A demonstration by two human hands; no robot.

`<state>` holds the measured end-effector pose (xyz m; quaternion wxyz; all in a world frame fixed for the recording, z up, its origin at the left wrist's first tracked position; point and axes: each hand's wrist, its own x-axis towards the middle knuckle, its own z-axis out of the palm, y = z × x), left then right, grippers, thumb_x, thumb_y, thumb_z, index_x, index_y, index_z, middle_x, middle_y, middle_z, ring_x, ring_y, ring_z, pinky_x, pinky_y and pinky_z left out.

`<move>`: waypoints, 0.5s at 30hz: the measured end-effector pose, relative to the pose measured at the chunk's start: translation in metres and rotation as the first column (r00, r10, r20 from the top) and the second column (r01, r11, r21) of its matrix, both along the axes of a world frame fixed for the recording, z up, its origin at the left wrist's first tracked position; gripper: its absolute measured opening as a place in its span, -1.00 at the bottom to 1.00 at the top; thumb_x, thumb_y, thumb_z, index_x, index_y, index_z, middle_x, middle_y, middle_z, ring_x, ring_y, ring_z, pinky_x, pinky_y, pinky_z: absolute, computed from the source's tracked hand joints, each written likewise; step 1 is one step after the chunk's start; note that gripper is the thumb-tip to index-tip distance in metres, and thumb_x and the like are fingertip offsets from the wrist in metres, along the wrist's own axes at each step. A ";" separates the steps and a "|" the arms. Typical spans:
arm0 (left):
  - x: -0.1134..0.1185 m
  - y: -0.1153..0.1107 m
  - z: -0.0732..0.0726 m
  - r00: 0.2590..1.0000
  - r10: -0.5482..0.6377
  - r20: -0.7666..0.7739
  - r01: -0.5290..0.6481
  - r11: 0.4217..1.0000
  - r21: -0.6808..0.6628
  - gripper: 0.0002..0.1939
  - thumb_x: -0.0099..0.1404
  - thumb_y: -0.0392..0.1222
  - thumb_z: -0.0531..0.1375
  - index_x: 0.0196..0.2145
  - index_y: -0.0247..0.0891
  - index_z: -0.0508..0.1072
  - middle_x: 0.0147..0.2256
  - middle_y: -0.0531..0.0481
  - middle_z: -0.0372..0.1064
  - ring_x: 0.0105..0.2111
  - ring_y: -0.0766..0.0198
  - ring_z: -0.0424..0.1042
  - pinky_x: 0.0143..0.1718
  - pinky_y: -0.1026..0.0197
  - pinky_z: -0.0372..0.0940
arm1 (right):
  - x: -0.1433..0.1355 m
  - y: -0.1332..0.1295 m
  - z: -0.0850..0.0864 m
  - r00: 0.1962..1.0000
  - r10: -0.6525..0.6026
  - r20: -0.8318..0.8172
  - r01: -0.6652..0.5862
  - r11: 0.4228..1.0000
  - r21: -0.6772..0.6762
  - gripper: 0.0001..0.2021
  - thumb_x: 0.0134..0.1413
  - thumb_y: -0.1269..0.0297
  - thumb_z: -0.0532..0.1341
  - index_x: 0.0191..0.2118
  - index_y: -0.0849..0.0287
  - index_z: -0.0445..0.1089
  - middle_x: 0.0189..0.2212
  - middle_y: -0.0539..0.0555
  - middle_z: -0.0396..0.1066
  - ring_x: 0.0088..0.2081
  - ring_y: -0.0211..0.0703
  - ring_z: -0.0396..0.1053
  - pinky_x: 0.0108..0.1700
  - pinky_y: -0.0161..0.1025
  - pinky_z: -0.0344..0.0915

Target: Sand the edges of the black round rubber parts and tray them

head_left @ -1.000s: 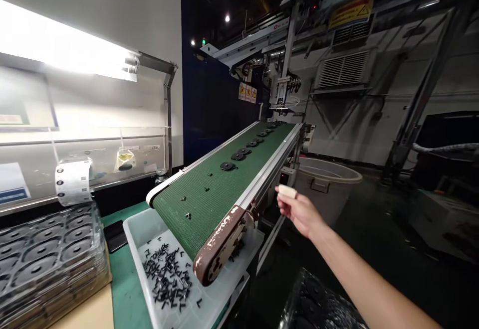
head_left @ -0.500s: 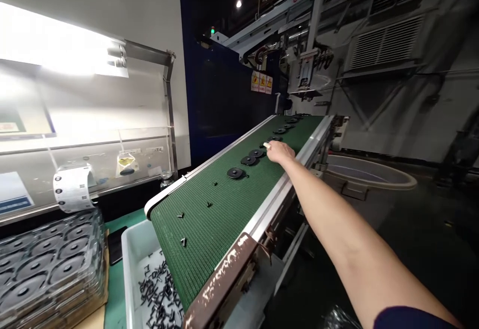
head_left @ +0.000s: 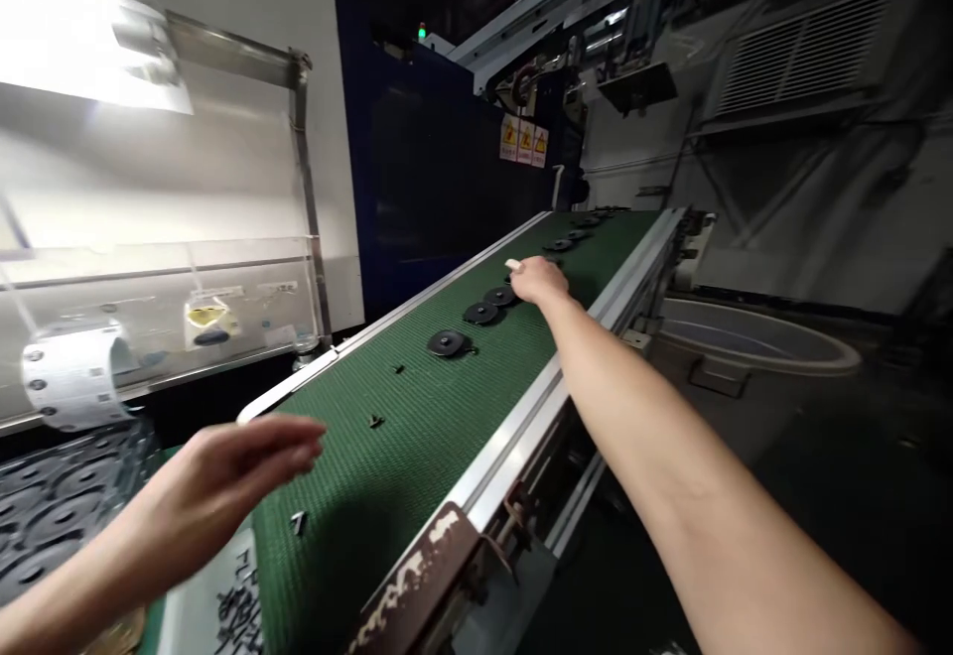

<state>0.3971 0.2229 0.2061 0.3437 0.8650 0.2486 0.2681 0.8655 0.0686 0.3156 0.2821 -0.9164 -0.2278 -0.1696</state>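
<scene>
My right hand (head_left: 542,281) was out over the green belt (head_left: 424,407), in the row of black disks (head_left: 448,342). Its fingers were bent down and close together. I could not tell how far open they were, or if they had hold of a disk, because the back of my hand was in the way. A small pale piece (head_left: 512,265) stuck out at the fingertips, but I could not tell if I wore it or held it.

Three disks lay on the near side of that hand, and more lay past it, up the belt. The nearest disk lay flat, with a little black scrap (head_left: 472,349) just beside it.

My left hand (head_left: 242,466) hung over the near left edge of the belt. It was partly open, with the fingers together and the thumb apart, and I saw nothing in it. Small black bits (head_left: 376,421) lay on the belt near it. Below that hand was a pale bin (head_left: 201,590) with lots of black bits inside. A tray (head_left: 126,476) of round black things sat to the left.
</scene>
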 end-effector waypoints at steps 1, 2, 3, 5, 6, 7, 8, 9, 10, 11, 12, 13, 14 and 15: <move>0.035 0.000 0.014 0.991 -0.121 -0.052 0.122 0.992 0.016 -0.48 0.20 0.31 0.26 -0.02 0.01 0.67 -0.12 -0.03 0.66 -0.12 -0.04 0.63 -0.09 0.04 0.54 | -0.002 0.000 -0.002 1.000 0.015 0.025 -0.015 1.000 -0.014 -0.74 0.49 0.15 0.30 0.06 0.26 0.46 -0.01 0.15 0.43 0.01 0.01 0.45 0.12 0.04 0.45; 0.070 -0.001 0.028 0.983 -0.171 -0.066 0.176 0.981 0.077 -0.50 0.25 0.27 0.22 -0.02 -0.04 0.67 -0.14 -0.04 0.66 -0.14 -0.03 0.63 -0.10 0.05 0.53 | -0.005 0.000 -0.003 0.998 0.033 0.051 -0.032 0.999 -0.027 -0.75 0.49 0.16 0.30 0.05 0.26 0.47 -0.01 0.15 0.43 0.01 0.01 0.44 0.12 0.04 0.44; 0.105 -0.002 0.040 0.982 -0.172 -0.084 0.185 0.965 0.188 -0.55 0.28 0.20 0.21 -0.04 -0.07 0.67 -0.13 -0.05 0.66 -0.12 -0.01 0.62 -0.06 0.07 0.51 | -0.007 0.000 -0.005 0.996 0.052 0.076 -0.049 0.998 -0.039 -0.76 0.49 0.17 0.31 0.05 0.25 0.47 -0.01 0.15 0.44 0.01 0.00 0.45 0.12 0.04 0.44; 0.168 -0.007 0.057 0.991 -0.092 -0.093 0.118 0.932 0.344 -0.64 0.31 -0.01 0.21 -0.03 -0.12 0.66 -0.02 -0.07 0.63 0.00 -0.04 0.57 0.10 0.04 0.41 | -0.011 -0.001 -0.009 0.989 0.086 0.120 -0.080 0.995 -0.057 -0.77 0.49 0.17 0.31 0.03 0.25 0.47 -0.01 0.15 0.44 0.00 -0.01 0.45 0.11 0.02 0.45; 0.195 -0.010 0.061 0.993 -0.075 -0.088 0.102 0.927 0.361 -0.65 0.32 -0.09 0.20 -0.02 -0.16 0.65 0.01 -0.12 0.62 0.05 -0.07 0.54 0.14 0.01 0.37 | -0.012 -0.001 -0.010 0.985 0.101 0.139 -0.093 0.994 -0.061 -0.77 0.49 0.17 0.30 0.03 0.25 0.48 -0.02 0.15 0.44 0.00 -0.01 0.45 0.11 0.01 0.45; 0.218 -0.012 0.064 0.995 -0.047 -0.086 0.076 0.926 0.371 -0.67 0.33 -0.15 0.19 -0.03 -0.22 0.65 0.01 -0.18 0.61 0.07 -0.10 0.52 0.16 -0.03 0.36 | -0.012 -0.002 -0.012 0.981 0.115 0.158 -0.106 0.992 -0.063 -0.77 0.49 0.16 0.30 0.02 0.25 0.48 -0.02 0.14 0.44 0.00 -0.02 0.45 0.11 0.01 0.45; 0.237 -0.014 0.064 0.996 -0.027 -0.088 0.058 0.928 0.368 -0.68 0.35 -0.17 0.19 -0.04 -0.26 0.64 0.00 -0.23 0.60 0.07 -0.11 0.52 0.15 -0.07 0.35 | -0.012 -0.002 -0.012 0.976 0.129 0.175 -0.120 0.991 -0.064 -0.77 0.50 0.16 0.29 0.02 0.25 0.48 -0.01 0.14 0.44 0.00 -0.02 0.45 0.11 0.01 0.45; 0.253 -0.016 0.063 0.996 -0.006 -0.093 0.039 0.931 0.364 -0.70 0.37 -0.16 0.19 -0.05 -0.29 0.63 -0.01 -0.26 0.59 0.06 -0.10 0.52 0.13 -0.11 0.36 | -0.012 -0.002 -0.013 0.971 0.143 0.190 -0.134 0.989 -0.063 -0.77 0.50 0.16 0.28 0.02 0.25 0.48 -0.01 0.14 0.44 0.01 -0.01 0.44 0.11 0.01 0.44; 0.266 -0.017 0.062 0.995 0.014 -0.097 0.021 0.933 0.359 -0.71 0.39 -0.12 0.20 -0.07 -0.31 0.62 -0.03 -0.26 0.59 0.04 -0.08 0.53 0.11 -0.13 0.37 | -0.011 -0.002 -0.013 0.966 0.158 0.203 -0.148 0.987 -0.062 -0.76 0.51 0.15 0.28 0.01 0.25 0.48 -0.01 0.14 0.44 0.01 -0.01 0.44 0.12 0.01 0.44; 0.276 -0.019 0.060 0.995 0.030 -0.099 0.007 0.936 0.353 -0.71 0.41 -0.07 0.21 -0.08 -0.32 0.60 -0.04 -0.25 0.58 0.01 -0.05 0.53 0.09 -0.15 0.38 | -0.010 -0.002 -0.013 0.962 0.171 0.213 -0.162 0.985 -0.061 -0.76 0.51 0.14 0.27 0.01 0.25 0.48 -0.01 0.14 0.44 0.02 -0.01 0.44 0.13 0.01 0.43; 0.284 -0.020 0.059 0.994 0.043 -0.098 -0.007 0.938 0.347 -0.68 0.42 -0.02 0.22 -0.08 -0.32 0.59 -0.05 -0.24 0.57 -0.01 -0.01 0.53 0.08 -0.16 0.38 | -0.009 -0.001 -0.013 0.958 0.185 0.221 -0.176 0.983 -0.059 -0.75 0.51 0.14 0.27 0.00 0.25 0.48 -0.02 0.14 0.44 0.02 -0.01 0.44 0.13 0.01 0.42; 0.290 -0.021 0.059 0.994 0.051 -0.092 -0.017 0.940 0.341 -0.66 0.43 0.02 0.22 -0.08 -0.33 0.58 -0.06 -0.23 0.57 -0.02 0.01 0.53 0.06 -0.15 0.39 | -0.009 0.000 -0.013 0.954 0.196 0.225 -0.188 0.980 -0.058 -0.75 0.52 0.13 0.26 0.00 0.26 0.48 -0.02 0.14 0.44 0.02 -0.01 0.44 0.13 0.01 0.42; 0.295 -0.023 0.059 0.995 0.052 -0.084 -0.021 0.942 0.335 -0.65 0.43 0.03 0.22 -0.08 -0.33 0.58 -0.07 -0.24 0.57 -0.04 0.01 0.53 0.05 -0.13 0.39 | -0.008 0.001 -0.013 0.952 0.206 0.226 -0.198 0.978 -0.057 -0.74 0.52 0.12 0.26 -0.01 0.26 0.48 -0.04 0.14 0.45 0.01 -0.01 0.44 0.12 0.00 0.42; 0.300 -0.025 0.060 0.996 0.045 -0.076 -0.018 0.944 0.329 -0.66 0.42 0.02 0.23 -0.09 -0.32 0.59 -0.09 -0.25 0.57 -0.05 0.01 0.53 0.02 -0.08 0.39 | -0.007 0.002 -0.013 0.950 0.216 0.224 -0.209 0.976 -0.057 -0.73 0.53 0.12 0.25 -0.01 0.26 0.48 -0.06 0.14 0.45 -0.01 -0.02 0.45 0.11 -0.01 0.43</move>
